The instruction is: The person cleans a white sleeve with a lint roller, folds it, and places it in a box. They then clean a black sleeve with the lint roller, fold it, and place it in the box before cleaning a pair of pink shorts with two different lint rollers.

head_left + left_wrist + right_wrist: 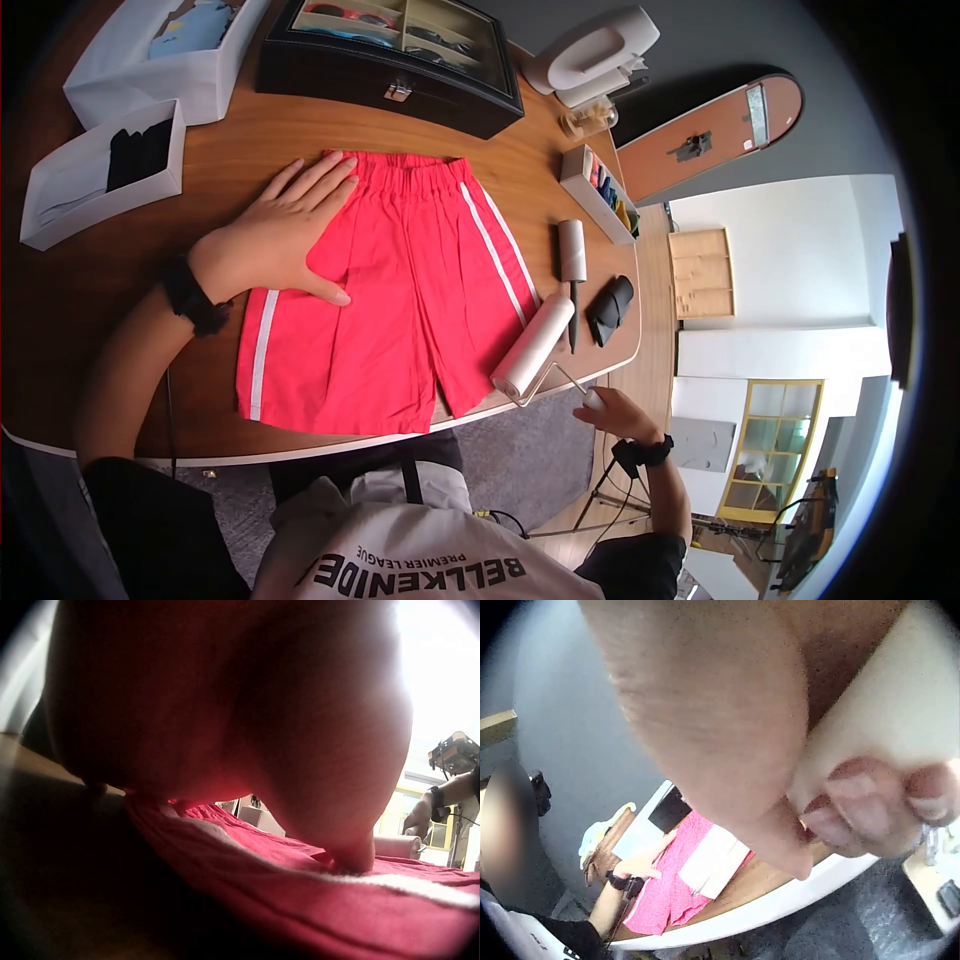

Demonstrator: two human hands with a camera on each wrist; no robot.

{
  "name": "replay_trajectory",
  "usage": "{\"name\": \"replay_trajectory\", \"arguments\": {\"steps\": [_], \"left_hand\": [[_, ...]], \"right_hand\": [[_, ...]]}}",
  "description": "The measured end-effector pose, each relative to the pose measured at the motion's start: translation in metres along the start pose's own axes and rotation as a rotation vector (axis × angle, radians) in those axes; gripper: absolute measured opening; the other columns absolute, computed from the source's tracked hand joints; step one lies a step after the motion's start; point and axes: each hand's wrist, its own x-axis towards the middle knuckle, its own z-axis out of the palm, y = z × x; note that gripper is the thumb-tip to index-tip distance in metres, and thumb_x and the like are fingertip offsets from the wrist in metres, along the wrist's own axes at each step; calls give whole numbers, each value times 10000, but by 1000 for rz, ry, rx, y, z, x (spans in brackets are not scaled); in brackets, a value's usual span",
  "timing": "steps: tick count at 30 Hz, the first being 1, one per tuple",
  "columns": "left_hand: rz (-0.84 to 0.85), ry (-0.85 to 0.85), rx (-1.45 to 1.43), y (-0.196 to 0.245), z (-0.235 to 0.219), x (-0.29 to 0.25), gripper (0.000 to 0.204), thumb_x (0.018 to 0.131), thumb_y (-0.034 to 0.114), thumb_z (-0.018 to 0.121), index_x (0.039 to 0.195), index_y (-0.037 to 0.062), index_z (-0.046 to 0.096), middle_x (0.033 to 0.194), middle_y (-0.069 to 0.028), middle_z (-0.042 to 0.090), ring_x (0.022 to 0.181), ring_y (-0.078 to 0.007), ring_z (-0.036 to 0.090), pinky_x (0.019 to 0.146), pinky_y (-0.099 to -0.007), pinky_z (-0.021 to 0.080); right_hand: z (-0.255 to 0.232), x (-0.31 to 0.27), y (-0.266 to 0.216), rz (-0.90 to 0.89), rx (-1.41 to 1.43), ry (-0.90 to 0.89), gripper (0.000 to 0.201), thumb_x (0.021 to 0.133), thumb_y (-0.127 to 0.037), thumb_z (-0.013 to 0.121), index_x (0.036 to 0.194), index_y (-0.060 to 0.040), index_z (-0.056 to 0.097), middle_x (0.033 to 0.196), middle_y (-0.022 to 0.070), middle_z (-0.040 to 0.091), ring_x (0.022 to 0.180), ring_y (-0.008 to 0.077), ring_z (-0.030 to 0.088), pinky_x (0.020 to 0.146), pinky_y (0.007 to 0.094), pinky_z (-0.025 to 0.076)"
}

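Pink-red shorts with white side stripes lie spread on the wooden table, waistband toward the back. My left hand rests on their upper left side, fingers spread and thumb on the fabric. In the left wrist view the thumb touches the cloth near a white stripe. My right hand grips the handle of a lint roller beyond the table's front edge. The roller's white roll overlaps the lower right leg of the shorts in the head view. The right wrist view shows the curled fingers around the handle.
A black glasses case and white boxes stand along the back and left. To the right lie a smaller roller with a dark handle, a black pouch and a white box of colourful items. The table edge curves in front.
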Motion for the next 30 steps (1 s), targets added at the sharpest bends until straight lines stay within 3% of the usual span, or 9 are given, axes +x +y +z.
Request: {"name": "replay_trajectory", "arguments": {"steps": [8, 11, 13, 15, 18, 22, 26, 28, 30], "left_hand": [[23, 32, 16, -3, 5, 1, 1355, 704, 762, 803, 1618, -79, 260, 1725, -258, 187, 1632, -365, 93, 1317, -519, 108], [24, 38, 15, -3, 6, 0, 1365, 700, 769, 800, 1621, -78, 251, 1725, -257, 189, 1632, -364, 95, 1317, -518, 110], [18, 45, 17, -3, 6, 0, 1375, 698, 776, 796, 1624, -77, 243, 1725, -255, 191, 1631, -363, 100, 1317, -517, 111], [20, 54, 15, -3, 7, 0, 1380, 696, 784, 791, 1625, -77, 242, 1726, -253, 190, 1631, -361, 100, 1317, -516, 110], [11, 41, 27, -2, 6, 0, 1382, 695, 787, 790, 1625, -77, 243, 1726, -254, 189, 1631, -360, 102, 1317, -514, 108], [52, 111, 26, -5, 12, 0, 1360, 691, 809, 771, 1595, -97, 308, 1711, -256, 237, 1628, -348, 124, 1312, -522, 103], [16, 29, 18, -3, 5, 0, 1369, 703, 769, 800, 1627, -73, 242, 1730, -248, 181, 1634, -354, 92, 1319, -507, 104], [9, 13, 4, -1, 1, 0, 1357, 709, 738, 820, 1632, -65, 235, 1735, -244, 169, 1636, -350, 79, 1322, -499, 97], [13, -1, 1, 1, -2, 0, 1357, 708, 735, 823, 1634, -63, 232, 1736, -243, 164, 1636, -349, 77, 1323, -498, 96]], "right_hand": [[-26, 64, -121, -253, -5, 78, 311, 979, -286, 774, 1030, -17, 627, 745, 66, 604, 603, 153, 558, 577, 356, 474], [-39, 69, -166, -163, 114, 5, 284, 1005, -267, 749, 1133, -61, 600, 742, -11, 568, 571, 64, 535, 498, 259, 431], [-42, 70, -176, -154, 71, 3, 281, 1012, -264, 739, 1149, -60, 601, 745, -9, 571, 595, 59, 551, 514, 254, 450], [-38, 73, -170, -214, 70, 65, 294, 1000, -250, 742, 1104, -12, 605, 790, 66, 629, 674, 143, 618, 600, 352, 491], [-25, 79, -138, -395, -8, 176, 304, 995, -250, 752, 1113, -12, 606, 814, 100, 642, 689, 185, 626, 631, 391, 500], [-3, 61, -107, -369, -50, 201, 298, 992, -235, 754, 1125, -17, 601, 834, 171, 662, 696, 256, 620, 657, 427, 501], [18, 22, -52, -224, -24, 62, 323, 999, -270, 747, 1136, -11, 613, 847, 174, 689, 737, 270, 676, 667, 423, 518], [21, 3, -14, -76, -38, -168, 343, 994, -311, 754, 1108, -14, 626, 855, 151, 707, 721, 254, 671, 666, 404, 531], [21, -11, 10, -73, -80, -180, 332, 995, -318, 753, 1088, -22, 634, 837, 121, 701, 700, 222, 656, 650, 380, 527]]}}
